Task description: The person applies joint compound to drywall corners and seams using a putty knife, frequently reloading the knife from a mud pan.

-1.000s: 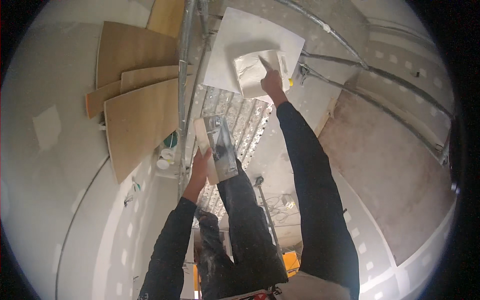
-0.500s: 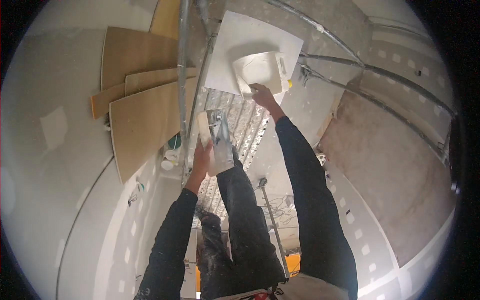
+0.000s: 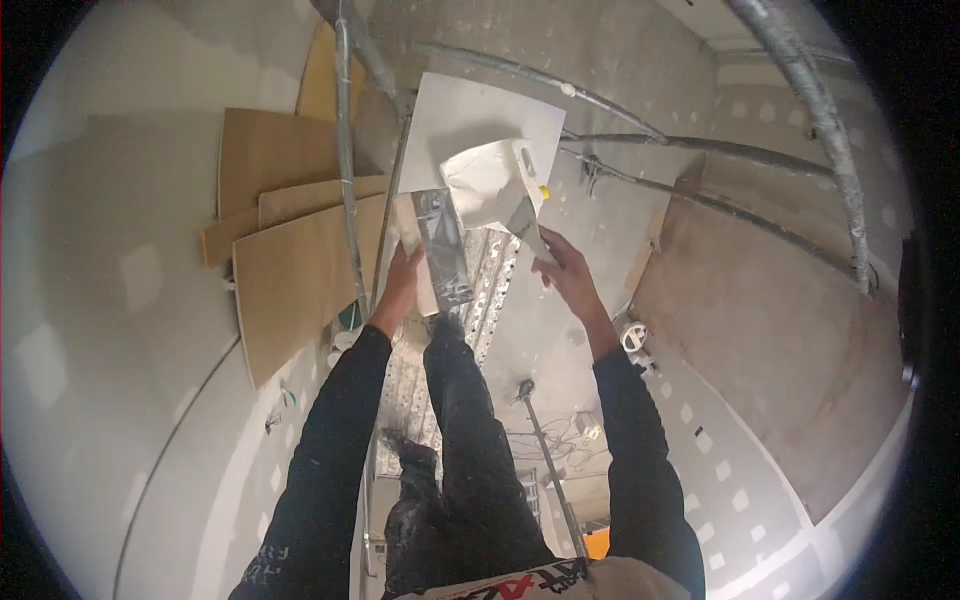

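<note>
My left hand is closed around the pale handle strip of a wide steel smoothing knife, its shiny long blade turned upward. My right hand grips a putty knife by the handle, blade pointing away from me. Just beyond both tools lies a white plastic jug with one side cut away and a yellow cap; whitish material coats its inside. The putty knife's blade overlaps the jug's near corner; whether they touch I cannot tell. Beneath the jug is a white board.
A perforated metal scaffold deck runs under my legs. Scaffold tubes cross on the left and right. Tan board sheets lean at the left, and a large brownish panel stands at the right. A pole rises between my legs and right arm.
My right hand has come out of the cut jug and back toward me, bringing the putty knife into sight. The smoothing knife in my left hand now sits closer to the jug.
</note>
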### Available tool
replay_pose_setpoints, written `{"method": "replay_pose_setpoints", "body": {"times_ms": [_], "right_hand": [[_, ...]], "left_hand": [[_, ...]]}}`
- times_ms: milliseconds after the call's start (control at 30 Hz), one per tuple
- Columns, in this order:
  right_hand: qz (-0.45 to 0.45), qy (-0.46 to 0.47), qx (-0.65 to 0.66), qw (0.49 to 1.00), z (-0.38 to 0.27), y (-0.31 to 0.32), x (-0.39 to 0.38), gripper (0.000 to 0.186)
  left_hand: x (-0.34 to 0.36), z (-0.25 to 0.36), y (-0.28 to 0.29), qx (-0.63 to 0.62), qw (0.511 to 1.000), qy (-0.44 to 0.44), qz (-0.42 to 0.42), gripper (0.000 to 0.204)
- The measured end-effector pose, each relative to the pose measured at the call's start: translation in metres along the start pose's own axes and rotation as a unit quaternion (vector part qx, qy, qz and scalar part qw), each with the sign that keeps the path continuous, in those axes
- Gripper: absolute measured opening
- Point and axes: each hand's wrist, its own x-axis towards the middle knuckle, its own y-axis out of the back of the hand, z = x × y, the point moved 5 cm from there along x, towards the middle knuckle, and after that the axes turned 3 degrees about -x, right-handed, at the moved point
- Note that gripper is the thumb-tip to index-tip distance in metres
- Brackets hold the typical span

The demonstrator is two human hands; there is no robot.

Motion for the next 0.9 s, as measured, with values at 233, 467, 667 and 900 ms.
{"method": "replay_pose_setpoints", "body": {"times_ms": [233,467,667,900], "right_hand": [[0.053,0.109,-0.155,0.98,-0.153,-0.013,-0.128,0.057],[0.027,0.359,-0.428,0.829,-0.253,-0.041,-0.208,0.072],[0.013,0.467,-0.477,0.744,-0.318,-0.102,-0.254,0.072],[-0.011,0.536,-0.488,0.689,-0.369,-0.182,-0.297,0.076]], "left_hand": [[-0.007,0.12,-0.091,-0.227,0.944,0.147,-0.187,0.055],[-0.128,0.284,-0.102,-0.209,0.938,0.122,-0.247,0.047],[-0.219,0.353,-0.009,-0.254,0.944,0.058,-0.2,0.047],[-0.346,0.411,0.092,-0.262,0.952,-0.065,-0.144,0.049]]}}
